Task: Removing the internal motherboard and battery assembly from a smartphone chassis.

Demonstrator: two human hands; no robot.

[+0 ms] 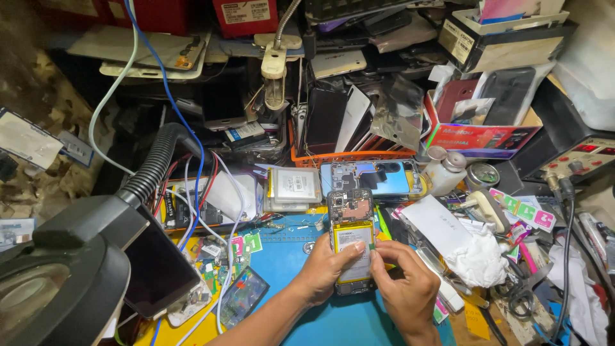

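An opened smartphone (350, 221) with its back cover off stands tilted over a blue work mat (282, 256), showing a circuit board on top and a yellow and white battery below. My left hand (323, 269) grips the phone's left edge, thumb lying across the battery. My right hand (403, 282) pinches at the battery's right side with fingertips close together. Whether it holds a small part there is hidden.
A black magnifier lamp (57, 275) on a ribbed hose fills the lower left. Another phone lies face down with its blue back up (384, 176), and a battery pack (293, 186) sits behind. An orange basket (359, 156) holds phone panels. Cables, crumpled tissue (477, 259), tweezers and boxes crowd the bench.
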